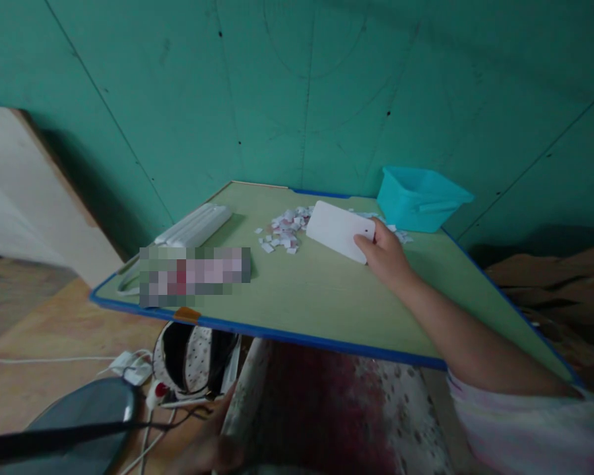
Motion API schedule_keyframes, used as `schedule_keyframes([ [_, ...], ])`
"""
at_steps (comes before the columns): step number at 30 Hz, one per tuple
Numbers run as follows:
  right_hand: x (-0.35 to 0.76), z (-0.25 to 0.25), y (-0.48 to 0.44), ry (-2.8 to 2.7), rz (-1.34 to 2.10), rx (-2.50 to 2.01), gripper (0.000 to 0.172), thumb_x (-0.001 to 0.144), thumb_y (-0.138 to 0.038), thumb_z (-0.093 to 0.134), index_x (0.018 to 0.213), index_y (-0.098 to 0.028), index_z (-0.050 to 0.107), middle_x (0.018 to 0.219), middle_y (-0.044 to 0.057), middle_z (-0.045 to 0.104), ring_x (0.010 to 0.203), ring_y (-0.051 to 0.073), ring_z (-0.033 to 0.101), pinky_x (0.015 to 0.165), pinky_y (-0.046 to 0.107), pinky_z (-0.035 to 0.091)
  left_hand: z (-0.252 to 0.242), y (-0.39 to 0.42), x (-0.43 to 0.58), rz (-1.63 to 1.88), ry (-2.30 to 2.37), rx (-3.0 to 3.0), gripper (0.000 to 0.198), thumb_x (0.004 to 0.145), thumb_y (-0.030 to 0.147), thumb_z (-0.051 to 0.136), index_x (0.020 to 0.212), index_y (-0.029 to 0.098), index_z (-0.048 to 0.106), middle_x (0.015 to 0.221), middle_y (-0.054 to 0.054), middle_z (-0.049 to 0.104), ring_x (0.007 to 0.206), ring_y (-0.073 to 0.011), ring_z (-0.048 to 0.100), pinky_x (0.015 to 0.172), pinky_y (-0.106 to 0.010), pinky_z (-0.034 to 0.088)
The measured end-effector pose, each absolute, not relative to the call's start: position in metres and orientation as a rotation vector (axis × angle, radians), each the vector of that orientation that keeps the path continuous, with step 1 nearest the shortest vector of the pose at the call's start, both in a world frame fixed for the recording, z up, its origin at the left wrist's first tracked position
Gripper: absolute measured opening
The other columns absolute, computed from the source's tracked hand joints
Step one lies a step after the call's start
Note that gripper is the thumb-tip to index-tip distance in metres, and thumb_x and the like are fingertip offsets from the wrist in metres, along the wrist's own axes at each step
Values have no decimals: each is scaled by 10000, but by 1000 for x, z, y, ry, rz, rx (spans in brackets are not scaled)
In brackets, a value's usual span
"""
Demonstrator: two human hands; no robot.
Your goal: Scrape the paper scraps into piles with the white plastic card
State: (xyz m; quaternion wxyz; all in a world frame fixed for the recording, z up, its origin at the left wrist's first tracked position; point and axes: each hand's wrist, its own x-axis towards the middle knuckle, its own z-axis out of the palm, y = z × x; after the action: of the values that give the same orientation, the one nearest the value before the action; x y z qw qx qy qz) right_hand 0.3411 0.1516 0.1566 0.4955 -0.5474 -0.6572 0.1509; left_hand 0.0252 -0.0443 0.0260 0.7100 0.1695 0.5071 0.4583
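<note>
My right hand [383, 254] is closed on one end of a white card [337, 229], with the thumb on top. The card is flat, has rounded corners and shows a small dark hole near the thumb. It is held above the table, beside a pile of small white paper pieces [284, 227] and partly in front of them. My left hand [215, 445] is low at the bottom of the view, away from the table top, near the edge of a stained, spotted cloth [327, 409]. Blur and shadow hide its fingers.
The light green table [301, 297] has a blue edge and stands against a green wall. A turquoise bin [420, 198] sits at its back right corner. On the left lie a white bundle [195, 224] and a pixelated object [198, 277]. Cords and a round stool [79, 422] are below.
</note>
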Motion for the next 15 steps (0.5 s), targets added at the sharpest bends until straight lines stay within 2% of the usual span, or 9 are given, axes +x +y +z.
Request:
schedule_keyframes([
  [1,341,157,153,-1593,342,-1330,203,727,-328,508,896,-219,533,803,38,635,743,223,558,682,358,427,24,-47,26,1054,1184,362,455,272,-31,723,500,361,686,669,118,756,1344,-237,365,1052,-199,275],
  [3,340,159,155,-1604,272,-1346,212,741,-347,506,910,-221,530,794,42,630,748,230,565,676,360,427,20,-52,24,1113,1294,392,484,221,-10,710,496,388,695,593,115,731,1429,-174,-100,1093,-150,-11],
  [4,338,160,156,-1622,233,-1353,211,750,-356,501,909,-221,531,791,46,627,751,234,569,677,362,428,18,-53,23,1129,1333,428,493,201,-3,715,495,393,702,596,113,732,1404,-171,-205,1080,-143,-72],
  [5,337,162,156,-1649,198,-1357,209,759,-363,493,907,-221,534,795,52,628,756,237,574,683,365,429,16,-54,21,1131,1364,461,504,183,-5,717,489,395,706,602,110,733,1396,-201,-234,1080,-157,-94],
  [8,333,163,159,-1762,140,-1341,217,784,-368,465,918,-220,551,848,78,645,790,249,594,712,374,437,13,-54,13,1060,1443,562,468,170,29,742,481,377,707,631,75,743,1410,-357,-87,1106,-260,-24],
  [10,331,162,160,-1825,117,-1329,226,792,-351,451,938,-219,563,882,90,657,810,255,605,722,377,441,14,-52,11,904,1461,676,427,240,103,742,593,344,743,610,40,730,1345,-418,219,1072,-320,131],
  [12,331,161,160,-1861,88,-1326,216,788,-318,449,937,-221,572,879,90,664,812,255,611,720,375,443,16,-51,11,750,1374,726,455,337,138,699,755,307,762,516,35,672,992,-377,574,937,-369,317],
  [13,332,160,160,-1869,74,-1324,204,784,-301,452,929,-225,574,868,84,666,808,252,611,718,373,443,17,-52,12,722,1297,717,452,363,130,683,778,293,758,480,44,640,751,-316,620,845,-374,379],
  [15,334,162,157,-1878,57,-1315,179,779,-275,461,911,-232,575,847,72,664,803,247,609,718,369,442,18,-54,15,791,1150,676,412,385,104,702,754,280,754,507,48,644,477,-202,533,649,-349,426],
])
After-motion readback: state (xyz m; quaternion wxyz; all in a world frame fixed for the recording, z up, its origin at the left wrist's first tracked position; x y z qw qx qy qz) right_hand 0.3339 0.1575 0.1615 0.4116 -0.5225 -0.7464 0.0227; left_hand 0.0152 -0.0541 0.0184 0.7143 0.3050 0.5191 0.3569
